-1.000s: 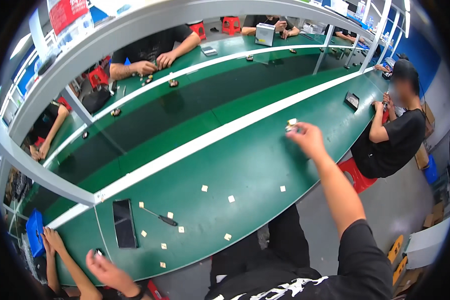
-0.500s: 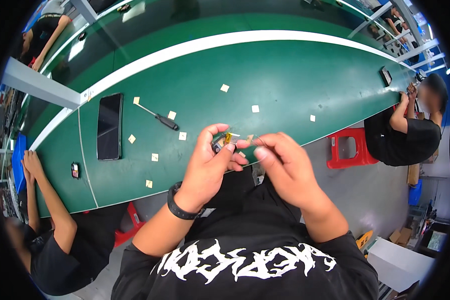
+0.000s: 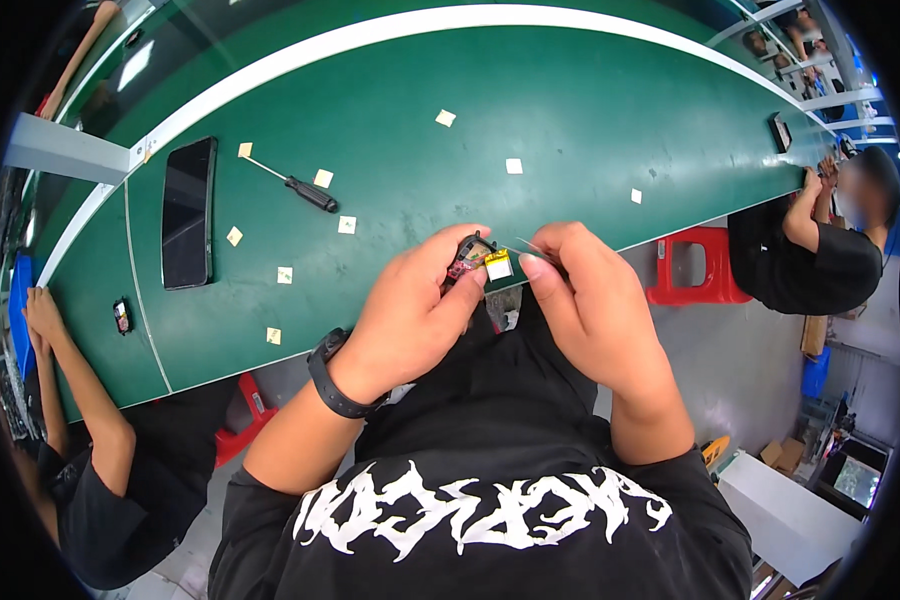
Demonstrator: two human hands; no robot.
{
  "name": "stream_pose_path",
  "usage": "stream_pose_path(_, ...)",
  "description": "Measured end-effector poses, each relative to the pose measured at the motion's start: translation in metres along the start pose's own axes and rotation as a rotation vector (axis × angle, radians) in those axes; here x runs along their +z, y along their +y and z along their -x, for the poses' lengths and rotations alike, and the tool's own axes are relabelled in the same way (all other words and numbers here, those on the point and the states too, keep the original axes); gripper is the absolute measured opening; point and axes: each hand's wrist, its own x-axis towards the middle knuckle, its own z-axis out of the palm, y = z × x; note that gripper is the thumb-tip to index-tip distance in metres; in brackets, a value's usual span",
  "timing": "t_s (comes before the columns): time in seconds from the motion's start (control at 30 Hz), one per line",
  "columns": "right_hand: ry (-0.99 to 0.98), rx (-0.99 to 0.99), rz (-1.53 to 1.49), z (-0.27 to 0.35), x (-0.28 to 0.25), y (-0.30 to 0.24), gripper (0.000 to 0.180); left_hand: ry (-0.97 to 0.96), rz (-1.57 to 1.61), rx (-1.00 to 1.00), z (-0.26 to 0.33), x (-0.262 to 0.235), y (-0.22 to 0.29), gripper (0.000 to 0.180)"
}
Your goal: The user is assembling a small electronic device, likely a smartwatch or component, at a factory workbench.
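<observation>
My left hand (image 3: 415, 300) is closed around a small black electronic device (image 3: 467, 257), its opened inside showing some reddish parts. Beside my left thumb, a small silver battery pouch (image 3: 499, 266) with yellow tape along its top edge sticks out from the device. Pinched between the thumb and fingers of my right hand (image 3: 595, 305) is a thin metal tool (image 3: 526, 246), perhaps tweezers. Its tip points left, close above the battery; whether they touch I cannot tell. Both hands are over the near edge of the green table (image 3: 390, 90).
Several small cream paper squares (image 3: 347, 225) lie scattered on the table. A screwdriver (image 3: 313, 193), a dark phone (image 3: 188, 215) and another small device (image 3: 122, 315) are at left. Co-workers sit on either side; a red stool (image 3: 695, 265) stands at right.
The view has shifted, so the table's things appear higher. The battery's silver face now shows more fully beside the device. A small cream piece near my right fingertips no longer shows there.
</observation>
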Motion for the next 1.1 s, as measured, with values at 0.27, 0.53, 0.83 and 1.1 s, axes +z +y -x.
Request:
stream_pose_path(0.27,-0.047,-0.178,0.286,0.005,0.006,0.008,0.012,0.011,-0.084,0.083,-0.002,0.002,-0.001,0.038)
stream_pose_path(0.53,-0.107,-0.163,0.360,0.008,0.008,0.004,0.015,0.009,-0.084,0.085,-0.002,0.000,-0.003,0.037)
stream_pose_path(0.83,-0.103,-0.133,0.114,0.011,0.017,0.015,0.010,-0.101,0.141,-0.061,-0.004,-0.011,0.005,0.031)
stream_pose_path(1.1,-0.150,0.346,-0.658,0.015,0.019,0.020,0.016,-0.079,0.320,-0.091,-0.004,-0.011,0.001,0.033)
